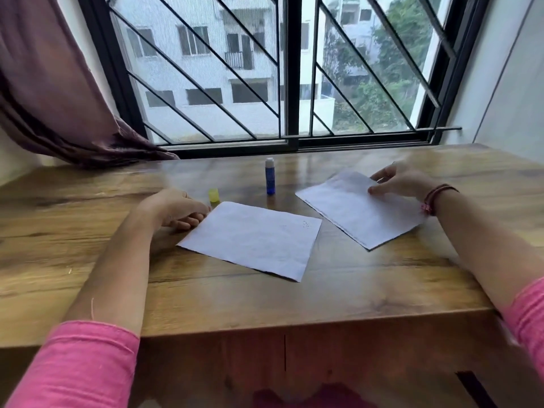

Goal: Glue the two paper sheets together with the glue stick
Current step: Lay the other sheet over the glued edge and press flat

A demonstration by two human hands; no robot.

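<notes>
White near sheet (253,238) lies flat mid-table (88,231), the left hand (173,209) loosely curled, empty, at its left edge. Right hand (401,179) pinches the far corner of the second sheet (353,210). Between them stands the uncapped glue stick (270,176), its yellow cap (214,195) nearby.

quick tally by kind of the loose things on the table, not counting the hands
paper sheets: 2, the near sheet and the right sheet
glue stick: 1, upright, uncapped
yellow cap: 1
total: 4
</notes>
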